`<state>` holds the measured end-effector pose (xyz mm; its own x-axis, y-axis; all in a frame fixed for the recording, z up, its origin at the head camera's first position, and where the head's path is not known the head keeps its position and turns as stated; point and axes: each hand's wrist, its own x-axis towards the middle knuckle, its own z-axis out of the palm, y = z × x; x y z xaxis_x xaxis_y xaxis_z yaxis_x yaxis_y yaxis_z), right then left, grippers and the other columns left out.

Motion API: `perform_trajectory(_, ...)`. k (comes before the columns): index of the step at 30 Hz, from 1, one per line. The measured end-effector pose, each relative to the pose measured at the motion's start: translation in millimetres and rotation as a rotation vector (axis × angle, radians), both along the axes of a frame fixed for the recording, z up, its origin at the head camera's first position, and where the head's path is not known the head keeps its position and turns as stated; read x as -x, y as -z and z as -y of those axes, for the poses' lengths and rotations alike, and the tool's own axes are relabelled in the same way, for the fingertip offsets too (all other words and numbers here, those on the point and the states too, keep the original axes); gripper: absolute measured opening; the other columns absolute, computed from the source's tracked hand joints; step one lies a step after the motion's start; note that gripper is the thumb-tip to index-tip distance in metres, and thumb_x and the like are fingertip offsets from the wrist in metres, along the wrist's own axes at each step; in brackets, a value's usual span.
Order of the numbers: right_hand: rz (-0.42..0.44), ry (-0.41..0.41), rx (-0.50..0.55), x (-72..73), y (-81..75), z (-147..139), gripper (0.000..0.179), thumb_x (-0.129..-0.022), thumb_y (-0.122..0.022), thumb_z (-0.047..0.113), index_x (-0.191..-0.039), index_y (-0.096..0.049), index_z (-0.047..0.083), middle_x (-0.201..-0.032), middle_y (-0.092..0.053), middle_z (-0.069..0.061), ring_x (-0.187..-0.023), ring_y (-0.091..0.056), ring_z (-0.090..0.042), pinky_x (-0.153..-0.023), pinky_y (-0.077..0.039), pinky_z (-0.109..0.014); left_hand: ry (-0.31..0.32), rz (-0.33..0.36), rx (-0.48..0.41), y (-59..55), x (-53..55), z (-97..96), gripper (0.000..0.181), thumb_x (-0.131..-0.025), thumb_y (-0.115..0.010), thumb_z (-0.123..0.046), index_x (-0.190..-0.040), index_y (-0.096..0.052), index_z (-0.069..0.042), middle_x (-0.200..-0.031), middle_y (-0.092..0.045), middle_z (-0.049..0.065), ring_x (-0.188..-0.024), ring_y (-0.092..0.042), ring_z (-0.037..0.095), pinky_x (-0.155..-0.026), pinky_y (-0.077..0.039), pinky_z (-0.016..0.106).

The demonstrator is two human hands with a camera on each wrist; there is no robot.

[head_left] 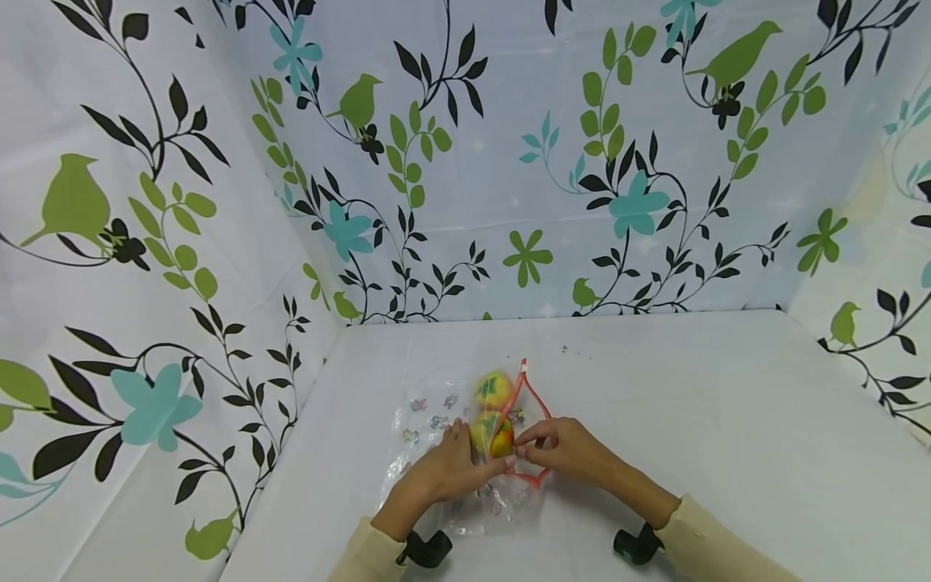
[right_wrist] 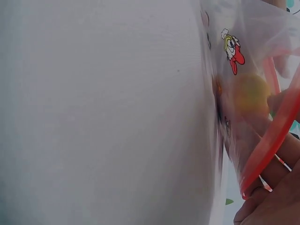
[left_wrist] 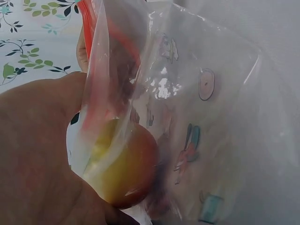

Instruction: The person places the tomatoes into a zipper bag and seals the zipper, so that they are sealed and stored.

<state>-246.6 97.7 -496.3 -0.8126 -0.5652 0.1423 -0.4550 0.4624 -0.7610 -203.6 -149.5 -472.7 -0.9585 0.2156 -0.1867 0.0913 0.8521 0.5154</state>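
A clear plastic zip bag (head_left: 429, 412) with a red zip edge and small cartoon prints lies on the white table, its mouth spread toward the right. Two round yellow fruits with red and green patches, apple-like, show at the bag: an upper fruit (head_left: 494, 390) and a lower fruit (head_left: 486, 435). My left hand (head_left: 447, 469) holds the bag about the lower fruit, fingers on its left side and thumb at the mouth. At the red edge, my right hand (head_left: 560, 447) pinches the mouth with curled fingers. Through the film in the left wrist view shows one fruit (left_wrist: 124, 164).
The white table (head_left: 691, 404) extends on both sides of the bag. Behind it hangs a patterned cloth (head_left: 502, 162) with birds, leaves and flowers, which also covers the left and right sides. Dark camera mounts sit at the left wrist (head_left: 427, 550) and right wrist (head_left: 637, 546).
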Motion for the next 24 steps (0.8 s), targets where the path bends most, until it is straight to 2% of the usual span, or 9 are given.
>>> perform_trajectory(4,-0.012,0.001,-0.003,0.1,-0.7,-2.5,0.029,-0.099,-0.071,0.024,-0.125,-0.079,0.016,-0.105,-0.079,0.004,-0.077,-0.060,-0.009,-0.062,-0.049,-0.024,-0.009,0.019,0.004,-0.4,0.4,-1.2,0.129,-0.086,-0.053,-0.088,-0.162,-0.021,0.011,-0.168,-0.024,0.032,-0.154,-0.033,0.047,-0.117,-0.039,0.062)
perform_trajectory(6,-0.036,0.016,-0.011,0.3,-1.5,-4.1,0.032,-0.100,-0.069,0.024,-0.131,-0.077,0.017,-0.112,-0.079,0.003,-0.082,-0.060,-0.008,-0.067,-0.050,-0.026,-0.007,0.023,0.003,-0.8,0.7,-2.2,0.130,-0.086,-0.052,-0.089,-0.162,-0.021,0.011,-0.169,-0.023,0.033,-0.156,-0.029,0.047,-0.119,-0.037,0.063)
perform_trajectory(10,-0.055,0.036,-0.002,0.6,-2.7,-7.6,0.033,-0.101,-0.068,0.024,-0.133,-0.075,0.016,-0.119,-0.078,0.001,-0.090,-0.060,-0.009,-0.074,-0.050,-0.029,0.011,0.027,-0.008,-2.9,2.0,-3.2,0.126,-0.089,-0.048,-0.088,-0.160,-0.026,0.012,-0.169,-0.022,0.034,-0.157,-0.026,0.048,-0.119,-0.036,0.063)
perform_trajectory(11,-0.059,0.037,0.000,0.5,-3.0,-8.4,0.033,-0.102,-0.068,0.024,-0.132,-0.075,0.016,-0.120,-0.078,0.001,-0.091,-0.061,-0.009,-0.076,-0.050,-0.029,0.019,0.024,-0.015,-3.3,2.9,-3.2,0.122,-0.090,-0.047,-0.088,-0.157,-0.031,0.013,-0.167,-0.027,0.034,-0.154,-0.031,0.048,-0.117,-0.039,0.063)
perform_trajectory(15,-0.065,0.044,-0.010,-0.6,-3.8,-11.9,0.033,-0.103,-0.067,0.027,-0.130,-0.076,0.012,-0.122,-0.077,0.000,-0.091,-0.060,-0.009,-0.079,-0.050,-0.031,0.025,0.028,-0.046,-6.0,5.9,-0.2,0.115,-0.095,-0.039,-0.085,-0.152,-0.038,0.015,-0.161,-0.036,0.035,-0.146,-0.044,0.047,-0.113,-0.043,0.062)
perform_trajectory(17,-0.062,0.064,-0.020,-1.9,-4.4,-14.6,0.033,-0.104,-0.066,0.029,-0.129,-0.076,0.011,-0.119,-0.077,0.001,-0.092,-0.060,-0.010,-0.081,-0.051,-0.032,0.024,0.029,-0.082,-8.1,7.6,1.7,0.109,-0.099,-0.038,-0.081,-0.146,-0.043,0.017,-0.152,-0.046,0.034,-0.134,-0.054,0.044,-0.108,-0.047,0.061)
perform_trajectory(18,-0.056,0.079,-0.022,-2.7,-4.6,-16.2,0.032,-0.104,-0.066,0.030,-0.128,-0.076,0.012,-0.118,-0.077,0.002,-0.093,-0.061,-0.010,-0.082,-0.051,-0.033,0.025,0.031,-0.091,-9.7,8.2,2.8,0.109,-0.100,-0.036,-0.080,-0.147,-0.043,0.018,-0.151,-0.047,0.035,-0.135,-0.055,0.044,-0.109,-0.047,0.060)
perform_trajectory(21,-0.039,0.133,-0.021,-5.7,-5.2,-22.5,0.032,-0.105,-0.065,0.033,-0.127,-0.077,0.013,-0.115,-0.076,0.007,-0.098,-0.062,-0.011,-0.084,-0.052,-0.033,0.037,0.048,-0.112,-15.4,10.7,5.0,0.096,-0.105,-0.032,-0.074,-0.127,-0.060,0.015,-0.130,-0.060,0.029,-0.112,-0.064,0.039,-0.098,-0.052,0.058)
perform_trajectory(24,-0.035,0.187,-0.018,-9.6,-6.5,-30.3,0.030,-0.106,-0.064,0.036,-0.123,-0.076,0.014,-0.110,-0.074,0.011,-0.099,-0.063,-0.011,-0.084,-0.053,-0.032,0.001,0.058,-0.081,-22.2,13.0,7.2,0.090,-0.106,-0.032,-0.070,-0.128,-0.061,0.012,-0.118,-0.066,0.023,-0.101,-0.067,0.035,-0.091,-0.055,0.056)
